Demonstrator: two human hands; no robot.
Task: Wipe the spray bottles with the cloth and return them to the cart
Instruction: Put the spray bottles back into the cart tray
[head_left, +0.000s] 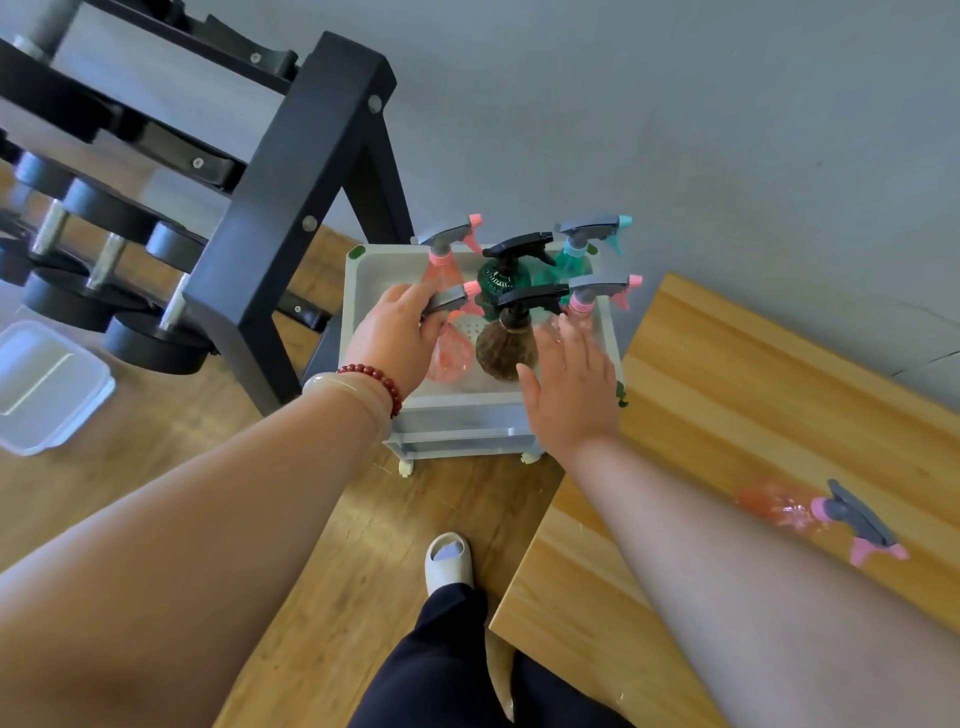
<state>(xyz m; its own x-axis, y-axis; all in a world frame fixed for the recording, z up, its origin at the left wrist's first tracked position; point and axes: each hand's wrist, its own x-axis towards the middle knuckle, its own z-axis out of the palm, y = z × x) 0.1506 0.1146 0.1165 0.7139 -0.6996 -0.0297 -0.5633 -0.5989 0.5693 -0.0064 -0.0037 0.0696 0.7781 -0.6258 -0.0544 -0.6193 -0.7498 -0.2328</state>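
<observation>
At the front left corner of the cart (349, 312), the left hand (395, 338) curls its fingers round the grey trigger head of a pink bottle (451, 358). This bottle stands upright in the top tray, nozzle pointing right. Its long axis is vertical and the hand sits at its top, so any lift or lowering looks like a straight up-and-down move. There is little room to the right, where a brown bottle (506, 348) stands just beside it.

Over the front right corner the right hand (571, 389) hovers with fingers straight and spread, holding nothing. Its thumb is near the brown bottle; whether they touch I cannot tell.

Farther right, on the table (727, 374) and well apart from the cart, a lying bottle (774, 506) rests on its side. Its body points left and its trigger head points toward the table's near right. It lies just beside the right forearm, so the right hand is the nearer one to fetch it.
</observation>
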